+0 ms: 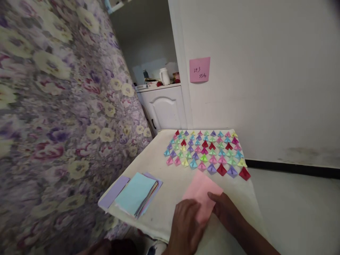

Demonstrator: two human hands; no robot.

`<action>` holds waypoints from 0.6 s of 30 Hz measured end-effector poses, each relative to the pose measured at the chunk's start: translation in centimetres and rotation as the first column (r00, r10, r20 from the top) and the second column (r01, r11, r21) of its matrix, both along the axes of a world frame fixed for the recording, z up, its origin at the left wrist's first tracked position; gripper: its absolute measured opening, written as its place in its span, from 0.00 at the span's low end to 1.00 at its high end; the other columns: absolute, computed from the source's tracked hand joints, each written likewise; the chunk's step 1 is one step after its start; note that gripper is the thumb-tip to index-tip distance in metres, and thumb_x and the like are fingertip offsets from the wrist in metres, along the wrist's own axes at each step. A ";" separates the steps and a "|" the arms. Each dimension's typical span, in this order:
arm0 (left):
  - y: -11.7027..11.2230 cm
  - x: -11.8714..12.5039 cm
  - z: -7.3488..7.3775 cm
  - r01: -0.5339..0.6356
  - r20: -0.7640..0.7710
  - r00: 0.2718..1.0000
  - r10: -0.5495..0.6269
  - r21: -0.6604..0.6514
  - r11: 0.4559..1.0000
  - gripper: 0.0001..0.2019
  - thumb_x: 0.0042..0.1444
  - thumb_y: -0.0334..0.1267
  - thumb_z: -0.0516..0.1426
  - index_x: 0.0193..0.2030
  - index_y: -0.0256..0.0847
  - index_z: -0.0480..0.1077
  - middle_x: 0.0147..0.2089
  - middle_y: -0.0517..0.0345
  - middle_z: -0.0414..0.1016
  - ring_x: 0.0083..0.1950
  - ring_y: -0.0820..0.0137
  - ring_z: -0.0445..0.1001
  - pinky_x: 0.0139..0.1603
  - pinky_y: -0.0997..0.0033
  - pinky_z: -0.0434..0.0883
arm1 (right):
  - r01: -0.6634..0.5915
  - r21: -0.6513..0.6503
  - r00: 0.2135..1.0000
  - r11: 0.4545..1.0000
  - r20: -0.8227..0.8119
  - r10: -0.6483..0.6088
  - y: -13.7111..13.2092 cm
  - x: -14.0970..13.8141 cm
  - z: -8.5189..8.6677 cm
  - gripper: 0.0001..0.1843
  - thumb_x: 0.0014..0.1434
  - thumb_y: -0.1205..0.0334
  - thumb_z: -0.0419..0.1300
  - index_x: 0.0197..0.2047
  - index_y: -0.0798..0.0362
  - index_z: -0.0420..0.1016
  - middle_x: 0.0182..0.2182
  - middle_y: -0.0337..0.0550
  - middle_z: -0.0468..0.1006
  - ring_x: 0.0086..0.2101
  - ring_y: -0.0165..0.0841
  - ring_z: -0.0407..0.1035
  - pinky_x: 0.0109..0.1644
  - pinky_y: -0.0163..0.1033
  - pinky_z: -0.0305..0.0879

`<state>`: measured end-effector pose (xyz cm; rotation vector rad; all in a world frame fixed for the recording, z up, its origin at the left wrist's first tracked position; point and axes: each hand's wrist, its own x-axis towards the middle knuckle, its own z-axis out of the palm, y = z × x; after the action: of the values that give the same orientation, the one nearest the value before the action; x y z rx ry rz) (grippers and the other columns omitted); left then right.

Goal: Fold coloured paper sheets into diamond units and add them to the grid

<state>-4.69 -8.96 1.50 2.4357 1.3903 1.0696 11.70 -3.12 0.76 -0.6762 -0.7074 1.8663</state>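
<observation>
A sheet of pink paper [199,187] is between my two hands, over the near part of the cloth-covered table [170,184]. My left hand [186,223] grips its lower left side, fingers curled over the edge. At the right corner my right hand [224,209] pinches the sheet, the thumb lying on top. Just beyond the paper, several rows of small folded paper pieces [204,158] in many colours cover the far half of the table. To the left lies a stack of coloured paper [136,191] with a light blue sheet on top.
A purple sheet [115,191] lies at the table's left edge beside the stack. A floral curtain [79,106] hangs along the left. Behind stand a white cabinet [167,109] holding a white jug [164,76], and a wall with a pink note [199,70].
</observation>
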 end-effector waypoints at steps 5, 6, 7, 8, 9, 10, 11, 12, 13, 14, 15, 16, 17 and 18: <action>1.8 -0.8 0.0 -0.251 0.416 0.831 0.370 -0.313 0.916 0.11 0.60 0.41 0.46 0.44 0.43 0.66 0.44 0.52 0.71 0.48 0.63 0.68 0.48 0.63 0.66 | 0.014 -0.031 0.996 0.999 -0.084 -0.017 1.0 1.6 0.0 0.16 0.48 0.62 0.63 0.41 0.57 0.73 0.36 0.48 0.80 0.37 0.40 0.73 0.41 0.43 0.67; 2.4 -0.8 0.1 -0.260 0.448 0.792 0.414 -0.367 0.893 0.12 0.59 0.43 0.46 0.43 0.42 0.67 0.44 0.53 0.72 0.48 0.63 0.69 0.48 0.64 0.66 | -0.004 -0.025 0.997 1.000 -0.081 0.002 1.1 1.9 0.1 0.16 0.49 0.62 0.63 0.42 0.58 0.73 0.36 0.49 0.80 0.37 0.40 0.73 0.41 0.42 0.67; 3.1 -0.8 0.2 -0.259 0.473 0.761 0.444 -0.406 0.876 0.13 0.59 0.44 0.47 0.42 0.42 0.67 0.43 0.54 0.73 0.47 0.63 0.69 0.48 0.65 0.66 | -0.022 -0.012 0.997 1.000 -0.079 0.021 1.2 2.1 0.3 0.15 0.50 0.61 0.62 0.42 0.59 0.73 0.36 0.49 0.80 0.36 0.40 0.73 0.40 0.42 0.67; 3.7 -0.7 0.4 -0.252 0.491 0.738 0.463 -0.436 0.864 0.13 0.58 0.45 0.48 0.42 0.41 0.68 0.43 0.54 0.73 0.47 0.63 0.70 0.48 0.65 0.66 | -0.037 0.006 0.996 0.999 -0.076 0.037 1.3 2.4 0.5 0.15 0.51 0.61 0.61 0.42 0.59 0.74 0.36 0.50 0.80 0.36 0.40 0.74 0.40 0.41 0.67; 4.3 -0.6 0.7 -0.236 0.506 0.724 0.469 -0.457 0.858 0.14 0.57 0.46 0.49 0.41 0.41 0.68 0.42 0.54 0.74 0.46 0.63 0.70 0.48 0.65 0.66 | -0.048 0.021 0.996 0.999 -0.071 0.049 1.4 2.6 0.8 0.16 0.51 0.61 0.61 0.42 0.60 0.74 0.36 0.51 0.80 0.36 0.40 0.74 0.40 0.41 0.67; 4.9 -0.4 0.9 -0.213 0.521 0.717 0.463 -0.470 0.857 0.14 0.56 0.46 0.49 0.41 0.40 0.68 0.41 0.54 0.74 0.46 0.63 0.70 0.47 0.66 0.66 | -0.052 0.030 0.997 0.998 -0.063 0.054 1.5 2.7 1.1 0.16 0.51 0.60 0.61 0.43 0.60 0.73 0.36 0.51 0.80 0.36 0.40 0.74 0.40 0.41 0.67; 5.5 -0.2 1.1 -0.175 0.537 0.717 0.445 -0.478 0.861 0.14 0.56 0.46 0.49 0.41 0.40 0.69 0.41 0.54 0.74 0.46 0.63 0.70 0.46 0.66 0.66 | -0.055 0.033 0.997 0.998 -0.049 0.056 1.5 2.8 1.3 0.18 0.51 0.60 0.62 0.44 0.60 0.73 0.37 0.51 0.79 0.36 0.40 0.74 0.40 0.42 0.67; 6.0 0.1 1.3 -0.118 0.559 0.720 0.411 -0.485 0.867 0.14 0.57 0.46 0.49 0.41 0.40 0.69 0.42 0.54 0.74 0.46 0.63 0.71 0.45 0.67 0.67 | -0.055 0.033 0.998 0.998 -0.029 0.056 1.7 2.9 1.5 0.19 0.50 0.59 0.62 0.44 0.60 0.73 0.37 0.52 0.79 0.36 0.41 0.74 0.40 0.42 0.67; 6.5 0.5 1.4 -0.051 0.580 0.726 0.370 -0.491 0.870 0.14 0.57 0.46 0.49 0.41 0.41 0.69 0.42 0.54 0.74 0.46 0.63 0.71 0.46 0.67 0.67 | -0.053 0.032 0.999 0.998 -0.004 0.053 1.8 3.0 1.6 0.20 0.49 0.59 0.63 0.45 0.60 0.72 0.37 0.52 0.79 0.36 0.41 0.73 0.39 0.42 0.67; 6.9 0.9 1.5 0.011 0.602 0.725 0.334 -0.496 0.868 0.14 0.57 0.46 0.48 0.41 0.40 0.69 0.43 0.54 0.74 0.46 0.64 0.71 0.47 0.66 0.67 | -0.050 0.031 0.998 0.998 0.028 0.049 1.9 3.1 1.7 0.21 0.49 0.58 0.63 0.45 0.60 0.72 0.37 0.53 0.79 0.35 0.41 0.73 0.38 0.42 0.67; 7.3 1.3 1.4 0.070 0.619 0.722 0.308 -0.509 0.858 0.14 0.57 0.46 0.49 0.41 0.40 0.69 0.43 0.53 0.74 0.46 0.63 0.71 0.47 0.66 0.67 | -0.044 0.032 0.997 0.998 0.065 0.042 2.1 3.1 1.6 0.21 0.49 0.58 0.63 0.45 0.60 0.73 0.36 0.52 0.79 0.34 0.40 0.73 0.37 0.41 0.67; 7.6 1.8 1.3 0.116 0.636 0.714 0.292 -0.519 0.847 0.14 0.57 0.46 0.49 0.41 0.40 0.69 0.42 0.52 0.75 0.46 0.63 0.71 0.47 0.65 0.67 | -0.039 0.037 0.994 0.999 0.102 0.035 2.2 3.1 1.5 0.21 0.49 0.58 0.63 0.44 0.60 0.73 0.35 0.52 0.79 0.33 0.40 0.73 0.36 0.40 0.66; 7.7 2.2 1.1 0.157 0.656 0.700 0.282 -0.526 0.836 0.15 0.57 0.46 0.49 0.41 0.39 0.70 0.43 0.51 0.75 0.46 0.62 0.71 0.47 0.64 0.67 | -0.038 0.044 0.990 0.998 0.136 0.032 2.3 3.1 1.5 0.20 0.49 0.57 0.63 0.44 0.60 0.73 0.34 0.52 0.79 0.32 0.39 0.73 0.35 0.39 0.66; 7.8 2.5 0.8 0.194 0.679 0.680 0.279 -0.533 0.823 0.15 0.57 0.46 0.50 0.41 0.39 0.70 0.44 0.50 0.74 0.46 0.62 0.71 0.48 0.64 0.67 | -0.040 0.054 0.986 0.998 0.165 0.030 2.4 3.0 1.4 0.20 0.49 0.57 0.63 0.43 0.60 0.74 0.33 0.51 0.79 0.32 0.39 0.73 0.35 0.39 0.66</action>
<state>-2.17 -1.15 2.34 1.2901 1.2165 1.2134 14.72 -0.72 2.17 -0.7920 -0.8808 1.8292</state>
